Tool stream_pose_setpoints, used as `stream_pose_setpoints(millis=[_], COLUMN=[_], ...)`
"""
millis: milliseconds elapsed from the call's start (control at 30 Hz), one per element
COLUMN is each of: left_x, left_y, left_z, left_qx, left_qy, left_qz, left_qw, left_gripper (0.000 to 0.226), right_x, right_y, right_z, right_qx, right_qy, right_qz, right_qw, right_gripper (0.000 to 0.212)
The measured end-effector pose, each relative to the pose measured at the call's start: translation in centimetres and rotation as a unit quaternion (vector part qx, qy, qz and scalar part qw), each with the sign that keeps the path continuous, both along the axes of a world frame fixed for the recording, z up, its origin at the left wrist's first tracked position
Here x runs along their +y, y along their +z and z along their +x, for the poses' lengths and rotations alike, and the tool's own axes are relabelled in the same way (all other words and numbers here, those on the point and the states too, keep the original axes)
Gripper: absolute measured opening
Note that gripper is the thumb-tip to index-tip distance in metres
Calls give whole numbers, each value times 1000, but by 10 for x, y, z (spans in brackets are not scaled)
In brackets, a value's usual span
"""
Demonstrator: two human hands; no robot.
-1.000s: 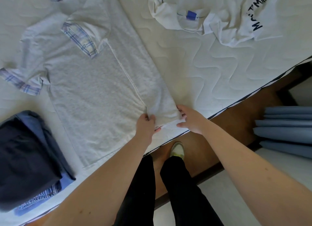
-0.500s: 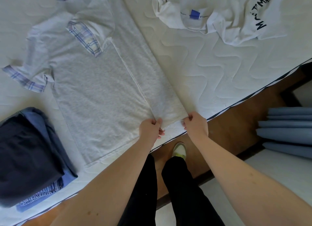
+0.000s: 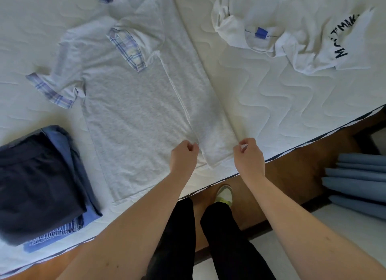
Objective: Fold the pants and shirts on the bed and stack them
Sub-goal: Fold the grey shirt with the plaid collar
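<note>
A light grey polo shirt (image 3: 135, 116) with plaid collar and sleeve cuffs lies flat on the white quilted bed (image 3: 292, 112). Its right side is folded inward as a long strip (image 3: 208, 123). My left hand (image 3: 183, 154) is curled at the strip's left edge near the hem and seems to pinch the cloth. At the strip's right edge, my right hand (image 3: 248, 156) is curled the same way. A crumpled white shirt (image 3: 302, 29) with dark lettering lies at the far right. A stack of folded dark navy and blue clothes (image 3: 35, 185) sits at the near left.
The bed's front edge (image 3: 313, 139) runs diagonally, with its brown wooden frame (image 3: 292, 167) below. My legs and one shoe (image 3: 224, 194) stand against it. Blue-grey pleated fabric (image 3: 359, 181) hangs at the right.
Both hands slid from the strip's hem corners to its two side edges. The strip now lies flatter and straighter, and its hem reaches a little nearer the bed's edge.
</note>
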State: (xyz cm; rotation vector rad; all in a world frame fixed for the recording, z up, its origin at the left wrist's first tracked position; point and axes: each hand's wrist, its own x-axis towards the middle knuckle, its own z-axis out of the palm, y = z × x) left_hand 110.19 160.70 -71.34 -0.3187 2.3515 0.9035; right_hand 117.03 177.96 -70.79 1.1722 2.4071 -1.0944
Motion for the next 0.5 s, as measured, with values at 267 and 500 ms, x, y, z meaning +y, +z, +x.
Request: stream_pose_setpoints(millis=[267,500], left_x=[-83,-170], left_y=[19,15], left_z=[-53,-105], left_qx=[54,104], left_qy=[44,51], left_qz=[66,7], left_qw=[995,993], left_gripper=[15,10], right_x=[-48,-119], right_y=[19,24], right_z=[-75,-151], right_qx=[44,59], right_qy=[121,178], right_qz=[-47,-62], right_qw=[991,980], right_gripper=[40,46])
